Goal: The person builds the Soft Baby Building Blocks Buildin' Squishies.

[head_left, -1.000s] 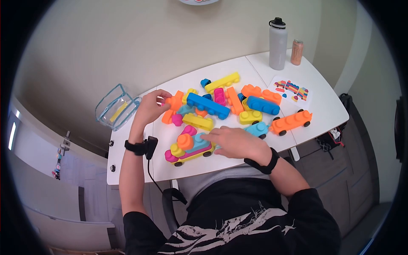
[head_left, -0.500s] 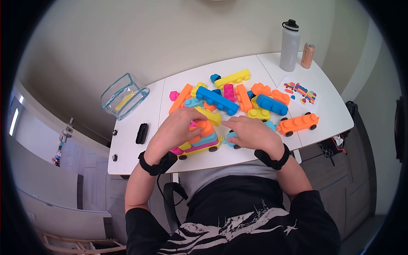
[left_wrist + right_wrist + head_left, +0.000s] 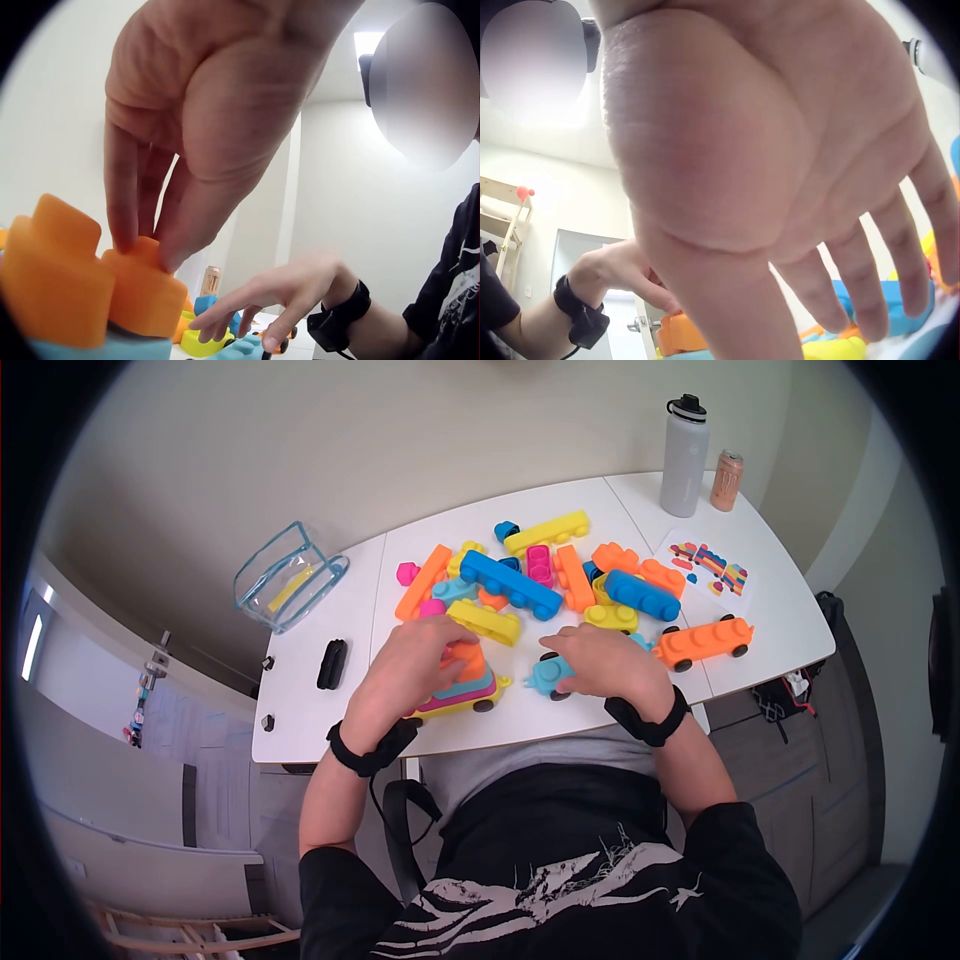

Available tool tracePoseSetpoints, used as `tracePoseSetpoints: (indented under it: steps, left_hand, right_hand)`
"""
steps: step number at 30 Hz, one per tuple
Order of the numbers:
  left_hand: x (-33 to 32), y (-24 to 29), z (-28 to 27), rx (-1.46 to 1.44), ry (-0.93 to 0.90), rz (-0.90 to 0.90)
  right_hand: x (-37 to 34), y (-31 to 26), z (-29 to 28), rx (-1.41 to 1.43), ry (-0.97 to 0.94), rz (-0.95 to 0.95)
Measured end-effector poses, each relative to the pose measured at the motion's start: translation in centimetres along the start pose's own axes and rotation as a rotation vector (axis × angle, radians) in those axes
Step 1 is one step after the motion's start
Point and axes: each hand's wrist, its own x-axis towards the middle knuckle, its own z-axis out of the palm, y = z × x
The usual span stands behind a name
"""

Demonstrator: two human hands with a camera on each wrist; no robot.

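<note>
We find the left hand (image 3: 415,665) clamped by thumb and fingertips on the stud of an orange block (image 3: 146,296). The block sits on the blue layer (image 3: 142,350) of a wheeled car (image 3: 465,696), beside a second orange block (image 3: 56,277). The right hand (image 3: 610,660) has its fingers apart, over a blue car (image 3: 547,674); contact cannot be confirmed.

We note a dark gap beneath the gripped block, so it may be poorly seated. Pressing off-centre could leave it crooked or shove its neighbour. The wheels (image 3: 484,706) could let the car roll under a sideways push. The left fingers are close to a yellow block (image 3: 484,622) and could knock it; a low right palm could roll the blue car.

The table (image 3: 300,725) is white and seamed, with loose blocks heaped behind the hands. An orange car (image 3: 703,643) stands on the right, near a picture sheet (image 3: 712,565); a bottle (image 3: 685,465) and can (image 3: 727,480) stand upright at the back. We record a clear case (image 3: 290,582) at the left, a pale wall (image 3: 400,440) behind and a grey floor (image 3: 780,790).
</note>
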Motion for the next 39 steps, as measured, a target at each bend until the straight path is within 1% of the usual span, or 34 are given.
tracePoseSetpoints:
  steps: [1,5,7,13,15,17,19,20,21,22,23,25,26,28,30,32,34,39]
  left_hand:
    - [-0.3,0.0,0.0,0.0,0.001,0.001]
    - [-1.5,0.0,0.3,-0.04,0.065,0.041]
    - [-1.7,-0.1,0.4,-0.04,0.081,0.057]
    - [-2.7,-1.1,1.3,-0.053,0.098,0.052]
    - [-2.9,-1.1,1.5,0.044,0.114,0.075]
    - [-3.0,-1.3,1.6,0.059,0.126,0.089]
    - [-3.1,-1.4,1.4,0.075,0.139,0.105]
    - [-3.2,-1.4,1.2,0.032,0.103,0.058]
    - [-3.2,-1.5,1.0,-0.011,0.068,0.013]
    - [-3.3,-1.6,1.0,-0.012,0.069,0.016]
    - [-3.5,-1.7,1.1,-0.058,0.095,0.011]
    - [-3.8,-1.8,1.1,-0.105,0.126,0.006]
    - [-4.0,-1.7,1.0,-0.08,0.132,-0.004]
    - [-4.2,-1.9,1.3,-0.062,0.141,-0.02]
    - [-4.1,-2.2,1.6,-0.059,0.176,0.027]
    - [-4.0,-2.1,1.5,-0.065,0.161,0.005]
    - [-4.0,-2.0,1.4,-0.068,0.144,-0.011]
    - [-4.1,-1.9,1.4,-0.078,0.152,-0.042]
  right_hand:
    - [0.0,0.0,0.0,-0.027,-0.044,0.016]
    - [0.6,0.5,1.4,-0.046,-0.047,-0.007]
    - [0.9,0.3,1.9,-0.039,-0.093,0.02]
    - [1.3,0.4,2.5,-0.022,-0.082,0.036]
    - [1.2,0.8,2.8,-0.057,-0.086,0.02]
    - [1.3,0.8,3.0,-0.094,-0.087,0.0]
    - [1.0,0.3,3.3,-0.184,-0.05,0.052]
    - [1.1,0.1,3.8,-0.186,-0.05,0.052]
    - [1.4,0.1,4.5,-0.227,-0.009,0.093]
    - [1.7,0.2,5.1,-0.268,0.031,0.135]
    - [1.9,0.3,5.3,-0.271,0.032,0.135]
    - [2.5,0.4,5.5,-0.301,0.034,0.057]
    - [2.6,0.3,5.6,-0.305,0.033,0.056]
    - [2.8,-0.4,5.6,-0.159,0.137,-0.05]
    - [2.7,-1.7,5.0,-0.127,0.117,-0.071]
    - [2.8,-2.3,4.7,-0.093,0.102,-0.087]
    - [3.0,-2.4,4.9,-0.131,0.032,-0.081]
    - [3.1,-2.2,5.4,-0.098,0.038,-0.074]
